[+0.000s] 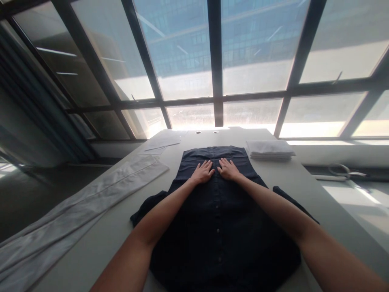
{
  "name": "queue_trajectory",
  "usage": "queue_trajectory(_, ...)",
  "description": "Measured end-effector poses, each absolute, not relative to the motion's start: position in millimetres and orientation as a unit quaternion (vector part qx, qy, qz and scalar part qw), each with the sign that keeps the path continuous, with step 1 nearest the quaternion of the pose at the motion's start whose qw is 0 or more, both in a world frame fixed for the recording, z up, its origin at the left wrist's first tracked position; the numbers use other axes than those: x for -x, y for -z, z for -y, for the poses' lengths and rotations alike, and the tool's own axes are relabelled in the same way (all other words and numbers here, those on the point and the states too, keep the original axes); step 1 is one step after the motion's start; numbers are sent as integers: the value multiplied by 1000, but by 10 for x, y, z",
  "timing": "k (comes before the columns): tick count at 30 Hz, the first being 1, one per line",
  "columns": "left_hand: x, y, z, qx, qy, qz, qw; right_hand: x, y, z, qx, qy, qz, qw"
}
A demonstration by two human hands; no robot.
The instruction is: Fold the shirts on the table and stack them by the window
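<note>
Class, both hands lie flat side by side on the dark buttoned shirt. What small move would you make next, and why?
Probably slide the left hand and right hand apart toward the side edges of the dark shirt: both palms press flat beside the button line, and the cloth spreads out on the table.

No readable writing

Nothing on the dark shirt (217, 219), the folded white cloths (269, 149) or the table (100, 251) carries legible text.

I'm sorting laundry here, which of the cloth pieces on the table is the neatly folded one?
The white stack at the far right. The dark shirt and the long white cloth both lie spread flat.
</note>
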State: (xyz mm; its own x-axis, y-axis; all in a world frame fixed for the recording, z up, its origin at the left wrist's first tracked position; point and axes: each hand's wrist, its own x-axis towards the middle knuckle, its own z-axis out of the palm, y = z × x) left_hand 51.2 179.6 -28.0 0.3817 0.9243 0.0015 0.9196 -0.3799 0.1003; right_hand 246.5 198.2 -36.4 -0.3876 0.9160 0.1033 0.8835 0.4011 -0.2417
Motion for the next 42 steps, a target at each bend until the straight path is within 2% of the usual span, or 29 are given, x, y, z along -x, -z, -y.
queue_trajectory(11, -415, 299, -1156, -835, -12, -549, 36, -2439, 396, -1424, 534, -88, 836, 90)
queue_trajectory(16, -545, 134, -1476, -852, -22, -522, 35, -2196, 311, -1621, 501, -63, 853, 135)
queue_trajectory(24, -422, 171, -2052, -867, -33, -494, 59, -2299, 297, -2216, 471, -92, 873, 90)
queue_trajectory(36, 388, 151, -2431, -749, -3, -661, 52, -3123, 358, -2700, 606, -86, 789, 59)
queue_trajectory(42, 6, 64, -2491, -772, -18, -634, 39, -2750, 255, -2689, 619, -61, 778, 87)
